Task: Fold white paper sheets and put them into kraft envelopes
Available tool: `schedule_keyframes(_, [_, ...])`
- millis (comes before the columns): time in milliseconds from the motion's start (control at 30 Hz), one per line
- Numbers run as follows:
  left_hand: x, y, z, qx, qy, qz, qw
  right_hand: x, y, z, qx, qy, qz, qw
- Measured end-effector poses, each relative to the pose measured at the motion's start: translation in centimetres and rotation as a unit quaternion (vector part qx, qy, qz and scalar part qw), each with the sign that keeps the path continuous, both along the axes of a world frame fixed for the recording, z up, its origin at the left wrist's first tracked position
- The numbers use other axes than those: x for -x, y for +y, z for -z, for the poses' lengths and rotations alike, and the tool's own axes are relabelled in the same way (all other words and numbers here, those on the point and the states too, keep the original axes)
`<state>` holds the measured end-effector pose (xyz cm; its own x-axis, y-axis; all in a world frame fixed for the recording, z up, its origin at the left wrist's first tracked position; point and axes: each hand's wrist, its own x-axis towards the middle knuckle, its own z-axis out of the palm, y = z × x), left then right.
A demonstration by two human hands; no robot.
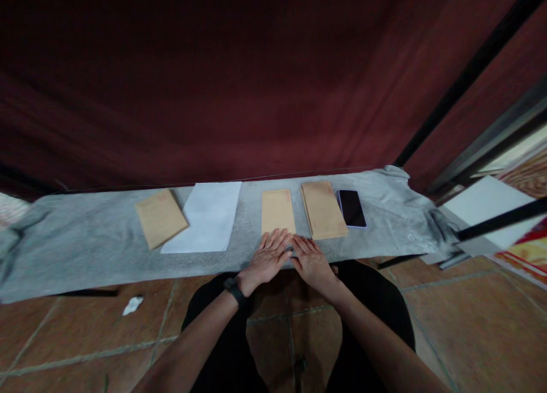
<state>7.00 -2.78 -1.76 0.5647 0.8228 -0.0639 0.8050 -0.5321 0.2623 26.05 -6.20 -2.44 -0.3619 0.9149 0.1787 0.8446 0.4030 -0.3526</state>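
Observation:
A single tan envelope (277,209) with small red print at its upper right lies on the grey cloth-covered table (102,250). My left hand (268,259) rests flat on its lower edge, fingers stretched out. Beside it my right hand (311,263) lies flat with its fingertips near the envelope's lower right corner; the fingers are extended and hold nothing. Just to the right is a stack of tan envelopes (325,211), with a dark-screened phone (352,208) next to it. On the left, another tan envelope pile (160,217) overlaps white paper sheets (209,217).
A dark red curtain (256,97) hangs behind the table. Black metal poles (465,80) and a white board (489,211) stand at the right. A crumpled white scrap (133,305) lies on the tiled floor, and my knees are under the table's front edge.

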Motion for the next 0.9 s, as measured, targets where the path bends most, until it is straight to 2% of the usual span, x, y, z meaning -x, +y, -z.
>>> schedule_keyframes(133, [1.0,-2.0,0.1,-0.024,0.019,-0.03,0.999,-0.1,-0.1,0.2,-0.007,0.002,0.0,1.0])
schedule_keyframes(300, [1.8,-3.2,0.5,-0.06,0.023,-0.073,0.995,0.1,-0.3,0.5,-0.02,0.012,0.012,1.0])
schedule_keyframes(467, [2.1,-4.0,0.5,-0.079,0.013,-0.158,0.984,0.9,-0.8,0.7,-0.033,0.011,0.063,0.997])
schedule_keyframes(567, [2.3,-3.8,0.2,-0.072,-0.029,-0.2,0.977,1.3,-0.8,0.7,-0.03,0.019,0.068,0.997])
schedule_keyframes(667, [2.6,-2.6,-0.2,-0.038,-0.126,-0.224,0.966,1.5,-0.6,0.6,-0.022,0.038,0.059,0.997])
schedule_keyframes(733, [2.7,-1.5,-0.2,-0.012,-0.217,-0.246,0.945,1.6,-0.3,0.7,-0.02,0.054,0.059,0.997])
schedule_keyframes(800, [2.6,-0.4,-0.1,0.022,-0.311,-0.293,0.904,1.5,0.0,0.8,-0.017,0.081,0.065,0.994])
schedule_keyframes(900, [2.4,0.8,0.0,0.108,-0.438,-0.385,0.806,1.4,0.5,1.0,-0.009,0.15,0.083,0.985])
